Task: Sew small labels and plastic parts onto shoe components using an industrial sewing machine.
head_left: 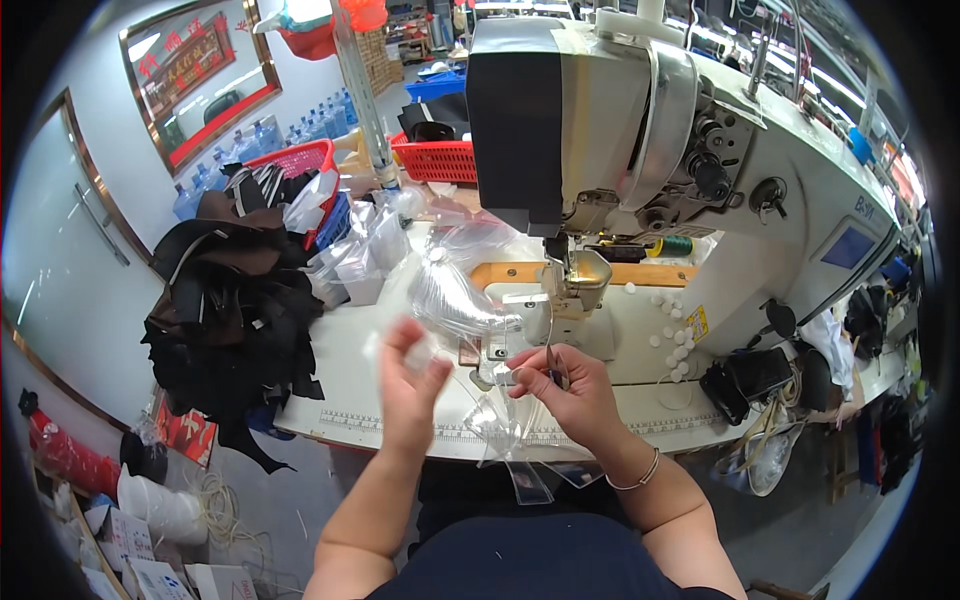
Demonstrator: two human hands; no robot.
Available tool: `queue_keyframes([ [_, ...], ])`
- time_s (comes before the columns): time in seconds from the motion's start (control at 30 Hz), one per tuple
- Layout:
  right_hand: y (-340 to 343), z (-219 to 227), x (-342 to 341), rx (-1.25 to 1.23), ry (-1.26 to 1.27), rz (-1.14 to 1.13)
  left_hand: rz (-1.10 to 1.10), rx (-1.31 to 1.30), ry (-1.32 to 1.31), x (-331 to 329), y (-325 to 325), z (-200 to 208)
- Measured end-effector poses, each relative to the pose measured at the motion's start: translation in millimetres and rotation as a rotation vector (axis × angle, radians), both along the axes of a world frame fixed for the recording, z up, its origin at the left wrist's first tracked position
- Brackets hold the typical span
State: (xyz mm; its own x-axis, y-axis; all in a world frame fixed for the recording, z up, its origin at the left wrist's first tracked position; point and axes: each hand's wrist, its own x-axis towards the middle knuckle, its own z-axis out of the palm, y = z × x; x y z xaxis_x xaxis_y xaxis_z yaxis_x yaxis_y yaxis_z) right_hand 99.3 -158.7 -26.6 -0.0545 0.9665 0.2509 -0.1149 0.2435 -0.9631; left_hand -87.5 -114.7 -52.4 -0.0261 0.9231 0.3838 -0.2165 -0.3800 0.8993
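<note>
My left hand (408, 385) is raised over the front of the sewing machine table, blurred by motion, its thumb and fingers apart; a whitish smear shows beside it. My right hand (570, 390) is closed, with a small pointed metal tool (555, 366), seemingly thread snips, held in its fingers. Its thumb and forefinger pinch near the top of some clear plastic pieces (497, 418), which hang over the table's front edge. Just beyond both hands stands the post-bed sewing machine (580, 275), its needle area partly hidden by the head.
A heap of black fabric pieces (225, 310) lies at the left. Clear plastic sheets (455, 290) lie beyond my left hand. Small white discs (672, 340) are scattered on the right, near a black pouch (750, 380). Red baskets (435, 160) stand behind.
</note>
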Motion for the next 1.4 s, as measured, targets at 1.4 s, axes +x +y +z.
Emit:
queue_keyframes([
  [1.4,6,-26,19,-0.386,-0.063,0.239,-0.403,-0.488,-0.209,20,-30,-39],
])
